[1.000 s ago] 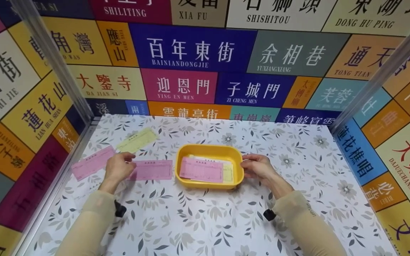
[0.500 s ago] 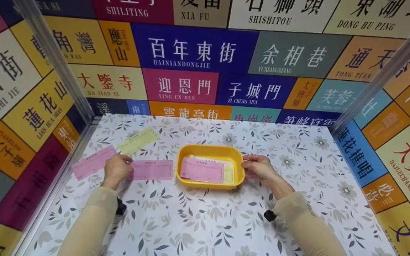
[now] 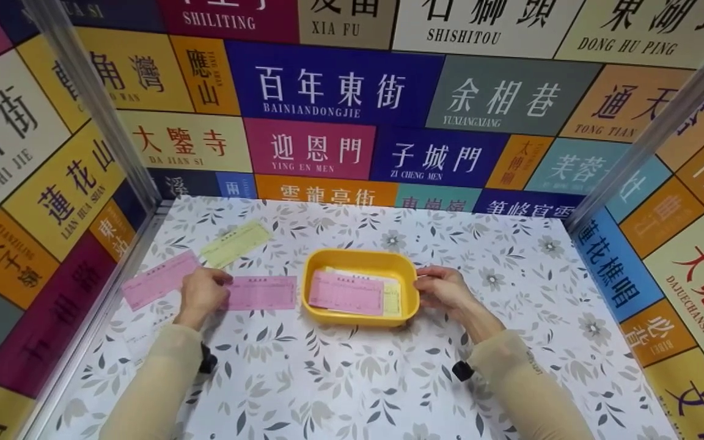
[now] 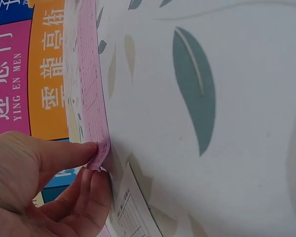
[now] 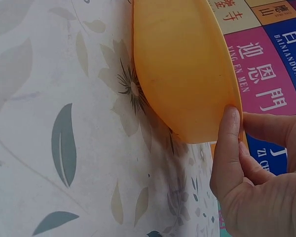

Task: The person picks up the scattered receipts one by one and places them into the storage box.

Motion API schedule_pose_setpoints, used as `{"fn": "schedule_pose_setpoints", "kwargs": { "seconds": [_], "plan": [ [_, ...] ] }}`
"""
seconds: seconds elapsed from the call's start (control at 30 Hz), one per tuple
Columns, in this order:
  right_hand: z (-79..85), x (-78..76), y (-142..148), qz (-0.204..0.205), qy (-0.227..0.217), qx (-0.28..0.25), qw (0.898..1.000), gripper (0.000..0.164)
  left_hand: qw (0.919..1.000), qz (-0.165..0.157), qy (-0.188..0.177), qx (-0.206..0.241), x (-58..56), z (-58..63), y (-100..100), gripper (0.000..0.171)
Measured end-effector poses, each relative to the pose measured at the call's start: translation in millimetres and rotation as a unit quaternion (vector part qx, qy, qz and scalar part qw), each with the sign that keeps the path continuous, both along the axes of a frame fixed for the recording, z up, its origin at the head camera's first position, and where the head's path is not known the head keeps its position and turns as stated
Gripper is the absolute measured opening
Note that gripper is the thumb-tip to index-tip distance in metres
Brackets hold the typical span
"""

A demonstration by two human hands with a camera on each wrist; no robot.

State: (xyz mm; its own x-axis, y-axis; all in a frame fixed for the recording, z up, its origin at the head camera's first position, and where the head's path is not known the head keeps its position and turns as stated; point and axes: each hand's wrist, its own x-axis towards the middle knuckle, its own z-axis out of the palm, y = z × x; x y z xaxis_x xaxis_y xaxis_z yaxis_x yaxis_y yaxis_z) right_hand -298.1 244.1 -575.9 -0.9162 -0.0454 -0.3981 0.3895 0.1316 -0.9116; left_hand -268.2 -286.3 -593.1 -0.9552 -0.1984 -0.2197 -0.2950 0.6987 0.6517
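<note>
My left hand (image 3: 202, 296) pinches the left end of a pink paper slip (image 3: 263, 293) lying left of a yellow plastic box. In the left wrist view, thumb and fingers lift the end of this pink slip (image 4: 91, 74) into a small curl. My right hand (image 3: 450, 292) holds the right end of the yellow box (image 3: 352, 319), with thumb and fingers gripping its rim (image 5: 233, 74) in the right wrist view. Inside the box lie a pink slip (image 3: 346, 293), a yellow slip (image 3: 392, 299) and some white paper, partly covered.
Behind my left hand another pink slip (image 3: 157, 282) and a yellow slip (image 3: 236, 243) lie on the leaf-patterned tabletop (image 3: 340, 391). A white slip (image 3: 144, 335) lies nearer, partly behind the left forearm. Sign-printed panels (image 3: 333, 79) enclose the back and sides.
The left hand has come down slightly onto the left end of the pink slip, its fingers now drawn together there. The right hand and the yellow box stay in place.
</note>
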Motion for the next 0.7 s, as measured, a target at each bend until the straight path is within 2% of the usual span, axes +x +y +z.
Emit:
{"fn": "schedule_pose_setpoints", "kwargs": {
  "seconds": [0.13,0.27,0.47,0.7],
  "plan": [
    [-0.9,0.3,-0.1,0.0,0.002,-0.001,1.0,0.044,0.9996,-0.003,-0.021,0.018,-0.3,-0.5,1.0,0.054],
    [-1.3,0.3,0.1,0.002,0.004,0.001,1.0,0.044,0.9996,-0.001,-0.014,0.026,-0.2,1.1,1.0,0.05],
    [-1.3,-1.2,1.5,0.003,0.002,0.001,1.0,0.045,0.9973,0.005,-0.024,0.068,-1.1,5.4,-2.2,0.048],
    [-0.3,-0.5,0.8,0.004,0.003,0.002,1.0,0.046,0.9968,0.016,0.001,0.078,4.6,6.0,-4.8,0.043]
  ]
}}
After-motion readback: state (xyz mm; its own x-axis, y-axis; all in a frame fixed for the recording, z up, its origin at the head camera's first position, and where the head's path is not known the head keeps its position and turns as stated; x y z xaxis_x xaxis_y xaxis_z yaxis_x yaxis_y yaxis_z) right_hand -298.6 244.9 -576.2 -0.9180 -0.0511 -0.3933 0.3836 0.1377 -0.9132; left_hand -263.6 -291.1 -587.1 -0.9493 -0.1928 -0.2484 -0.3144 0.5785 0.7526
